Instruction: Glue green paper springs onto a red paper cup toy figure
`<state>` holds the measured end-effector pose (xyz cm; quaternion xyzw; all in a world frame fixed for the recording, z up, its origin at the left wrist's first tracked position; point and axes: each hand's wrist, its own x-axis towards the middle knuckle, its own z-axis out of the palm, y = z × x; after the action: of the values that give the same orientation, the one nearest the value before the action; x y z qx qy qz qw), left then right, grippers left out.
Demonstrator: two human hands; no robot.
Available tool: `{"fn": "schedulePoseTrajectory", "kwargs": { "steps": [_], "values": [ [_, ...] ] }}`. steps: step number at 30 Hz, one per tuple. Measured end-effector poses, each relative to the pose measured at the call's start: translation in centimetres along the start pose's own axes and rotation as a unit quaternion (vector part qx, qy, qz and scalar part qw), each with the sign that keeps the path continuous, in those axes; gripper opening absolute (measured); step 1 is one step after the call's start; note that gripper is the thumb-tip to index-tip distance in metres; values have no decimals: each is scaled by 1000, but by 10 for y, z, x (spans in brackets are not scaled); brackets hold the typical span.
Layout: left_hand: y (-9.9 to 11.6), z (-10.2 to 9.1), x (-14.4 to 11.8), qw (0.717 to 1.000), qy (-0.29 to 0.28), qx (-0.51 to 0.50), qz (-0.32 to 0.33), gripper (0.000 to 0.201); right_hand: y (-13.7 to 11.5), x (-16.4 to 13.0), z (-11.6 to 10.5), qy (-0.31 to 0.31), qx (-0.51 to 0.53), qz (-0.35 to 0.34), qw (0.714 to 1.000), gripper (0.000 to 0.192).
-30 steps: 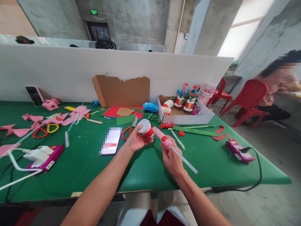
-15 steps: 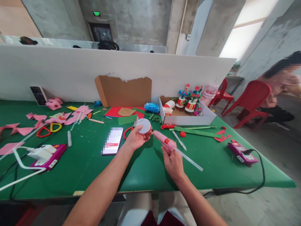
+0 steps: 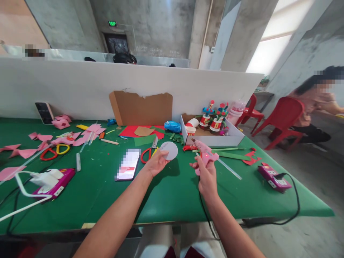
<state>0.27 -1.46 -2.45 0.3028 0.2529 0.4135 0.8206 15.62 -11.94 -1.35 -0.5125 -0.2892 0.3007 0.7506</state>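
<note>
Cup (image 3: 169,150) sits in the left hand (image 3: 156,163), its round white bottom turned up toward the person, fingers closed around its far side so little else of it shows. Glue gun (image 3: 205,156) is in the right hand (image 3: 206,177), grip clamped on the handle, a small red light lit on its pink body. Its long axis runs left to right: the nozzle aims left at the cup, and the clear glue stick (image 3: 228,169) trails out behind to the right. Cup and nozzle are near each other but apart, both held just above the green counter (image 3: 172,193). The cup lies left of the gun, in line with the nozzle. Beyond the hands lie red scissors (image 3: 147,150), a phone (image 3: 128,165), and a white box (image 3: 215,135) of finished cups.
</note>
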Motion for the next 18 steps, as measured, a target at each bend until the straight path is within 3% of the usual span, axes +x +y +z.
{"fn": "schedulePoseTrajectory", "kwargs": {
  "steps": [6, 12, 18],
  "values": [
    [-20, 10, -5, 999, -38, 7, 11, 49, 4, 5, 14, 15, 20, 42, 999, 48],
    [-38, 11, -3, 1000, -7, 3, 14, 48, 10, 11, 29, 0, 6, 23, 1000, 50],
    [-43, 7, 0, 1000, 10, 4, -20, 46, 21, 8, 36, -19, -7, -15, 1000, 54]
  ]
}}
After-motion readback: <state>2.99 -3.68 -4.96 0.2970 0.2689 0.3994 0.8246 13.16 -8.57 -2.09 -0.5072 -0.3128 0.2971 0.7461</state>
